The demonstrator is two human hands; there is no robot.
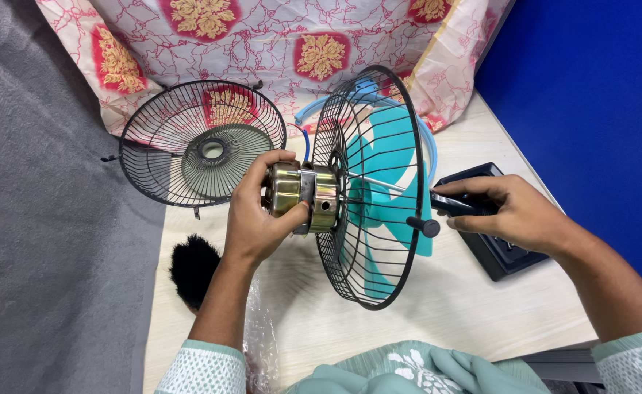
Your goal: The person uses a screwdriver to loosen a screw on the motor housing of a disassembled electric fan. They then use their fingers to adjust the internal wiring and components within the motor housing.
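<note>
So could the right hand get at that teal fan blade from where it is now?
Probably not directly. The right hand already grips a dark-handled tool, and the teal blade lies on the table behind the black wire guard, which stands upright between them, held by the left hand on the brass motor.

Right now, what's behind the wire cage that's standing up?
Behind the wire cage you can see a teal fan blade and a blue tube. The right hand pokes a screwdriver through. The bars and motor cover the blade's middle.
</note>
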